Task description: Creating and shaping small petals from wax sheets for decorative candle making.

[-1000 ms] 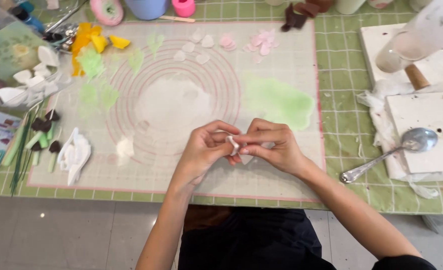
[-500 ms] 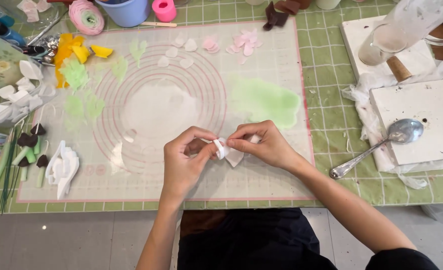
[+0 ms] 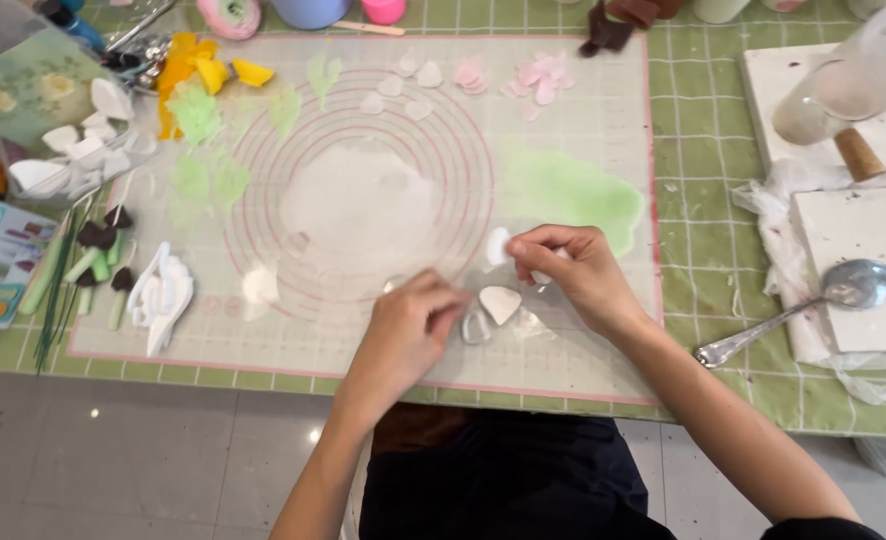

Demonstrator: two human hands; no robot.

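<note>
hands: parted | left hand (image 3: pixel 413 325): dropped to mat (image 3: pixel 573 150) | right hand (image 3: pixel 573 270): holds white petal (image 3: pixel 498 245)

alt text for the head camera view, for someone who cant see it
Seen from above, a person's right hand pinches a small white petal-shaped piece while the left hand rests by a white heart-shaped piece on a translucent work mat printed with pink circles. Green, yellow, pink and white cutouts lie round the mat, and a metal spoon sits to the right.

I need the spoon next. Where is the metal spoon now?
In the head view, the metal spoon lies at the right of the table, its bowl on the white board, beyond the right hand and the baking mat.
</note>
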